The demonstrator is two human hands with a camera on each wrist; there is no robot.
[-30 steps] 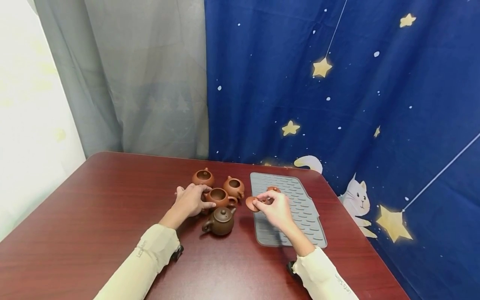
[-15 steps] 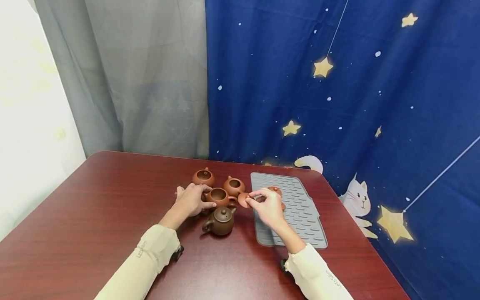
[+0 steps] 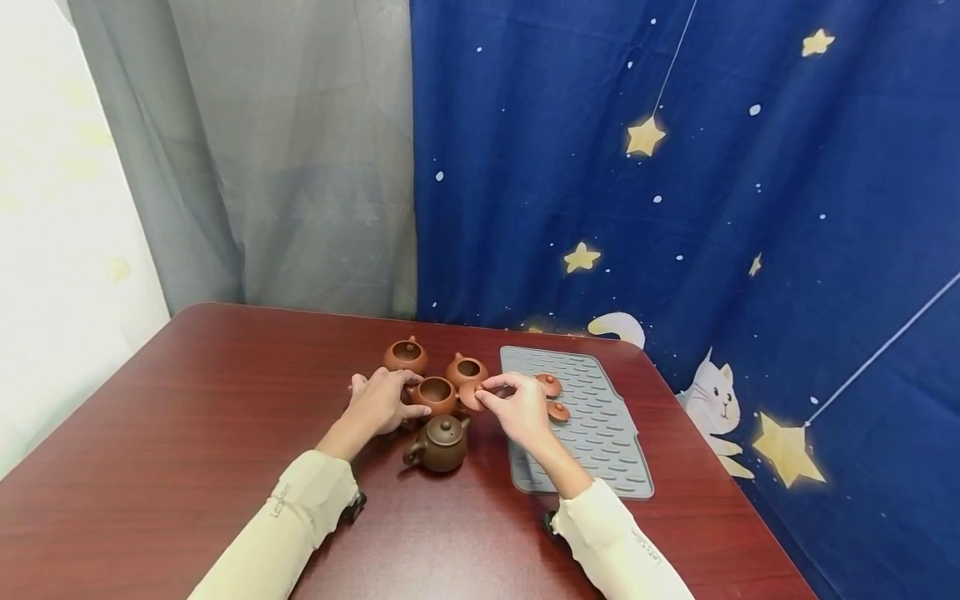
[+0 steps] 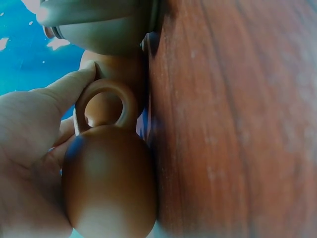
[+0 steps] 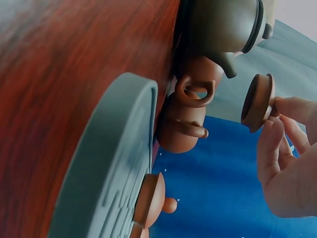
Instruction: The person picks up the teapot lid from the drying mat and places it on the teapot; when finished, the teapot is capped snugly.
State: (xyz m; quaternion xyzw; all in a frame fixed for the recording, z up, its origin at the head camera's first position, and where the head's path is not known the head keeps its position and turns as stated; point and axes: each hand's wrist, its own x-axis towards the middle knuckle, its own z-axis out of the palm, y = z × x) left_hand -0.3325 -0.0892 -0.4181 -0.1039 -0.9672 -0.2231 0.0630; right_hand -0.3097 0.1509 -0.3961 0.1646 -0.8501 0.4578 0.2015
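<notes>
Lid (image 3: pixel 470 396) – centre of the head frame, just right of the open pot (image 3: pixel 435 408), covering that pot's handle from view; right wrist view shows it lifted, upper right, tilted. Right hand (image 3: pixel 517 412) pinches it by the knob (image 5: pixel 274 112), thumb against fingers. Left hand (image 3: pixel 378 404) grips the pot, thumb and fingers on its left side.

Handling, judged by eye: lid looks like clay – light, stiff, brittle at the edge, fairly smooth so it could slip or swivel. Best hold is the knob, as now; pot should be heavier, steadied round the belly.

Versus earlier head frames: lid and right hand moved left from the edge of the mat (image 3: pixel 600 450); both other lids (image 3: pixel 550 385) now show fully there. Left hand and pot look unmoved.
</notes>
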